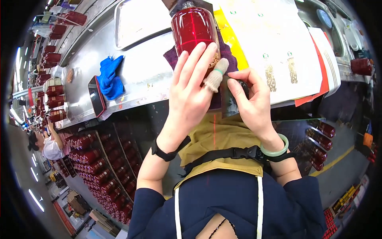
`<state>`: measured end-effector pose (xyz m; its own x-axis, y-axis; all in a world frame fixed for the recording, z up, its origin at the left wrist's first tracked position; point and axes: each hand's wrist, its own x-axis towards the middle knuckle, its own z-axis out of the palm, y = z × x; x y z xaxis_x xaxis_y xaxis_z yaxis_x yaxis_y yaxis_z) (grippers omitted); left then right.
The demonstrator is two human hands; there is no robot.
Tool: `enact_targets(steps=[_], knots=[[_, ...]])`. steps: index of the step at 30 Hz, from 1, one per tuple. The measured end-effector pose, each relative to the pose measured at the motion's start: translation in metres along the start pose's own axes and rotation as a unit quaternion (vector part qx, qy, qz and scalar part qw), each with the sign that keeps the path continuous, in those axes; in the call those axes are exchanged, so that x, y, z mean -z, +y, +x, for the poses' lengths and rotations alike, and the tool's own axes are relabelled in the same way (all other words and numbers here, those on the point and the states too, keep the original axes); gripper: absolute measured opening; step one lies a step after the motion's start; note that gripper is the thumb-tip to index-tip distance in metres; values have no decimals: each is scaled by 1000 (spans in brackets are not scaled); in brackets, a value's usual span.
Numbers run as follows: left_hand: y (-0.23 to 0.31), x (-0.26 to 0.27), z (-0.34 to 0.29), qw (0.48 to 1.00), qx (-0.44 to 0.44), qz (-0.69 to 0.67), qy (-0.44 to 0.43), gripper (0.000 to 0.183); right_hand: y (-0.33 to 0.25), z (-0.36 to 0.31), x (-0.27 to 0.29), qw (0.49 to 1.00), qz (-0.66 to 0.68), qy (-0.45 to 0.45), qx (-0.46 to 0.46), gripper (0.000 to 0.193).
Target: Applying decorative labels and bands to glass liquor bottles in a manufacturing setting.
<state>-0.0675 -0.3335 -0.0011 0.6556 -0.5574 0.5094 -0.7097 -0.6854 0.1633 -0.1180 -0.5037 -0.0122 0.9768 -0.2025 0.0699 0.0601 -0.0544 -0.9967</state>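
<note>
A dark red glass bottle (pixel 193 28) lies on a purple cloth (pixel 171 56) at the table's near edge, its neck pointing away from me. My left hand (pixel 189 93) rests on its lower part with long fingers stretched flat. A knitted cover with a green band (pixel 216 75) sits on my left thumb. Gold ornament (pixel 215 60) shows on the glass beside that thumb. Just to the right, my right hand (pixel 256 99) pinches a small dark, rounded tool (pixel 244 88) between thumb and fingers; its exact kind is unclear. Thin red light lines cross the bottle.
White sheets with gold decals (pixel 284 47) lie at right, over a yellow sheet (pixel 226 34). To the left are a white tray (pixel 139 20), a blue cloth (pixel 109 77) and a phone (pixel 96 95). Racked red bottles (pixel 99 171) stand below left; another person (pixel 49 145) is farther off.
</note>
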Motion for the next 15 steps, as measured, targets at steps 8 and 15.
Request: enact_targets(steps=[8, 15], knots=[[-12, 6, -13, 996, 47, -41, 58, 69, 5, -4, 1, 999, 23, -17, -41, 15], [-17, 3, -35, 983, 103, -132, 71, 77, 4, 6, 10, 997, -48, -20, -60, 15]])
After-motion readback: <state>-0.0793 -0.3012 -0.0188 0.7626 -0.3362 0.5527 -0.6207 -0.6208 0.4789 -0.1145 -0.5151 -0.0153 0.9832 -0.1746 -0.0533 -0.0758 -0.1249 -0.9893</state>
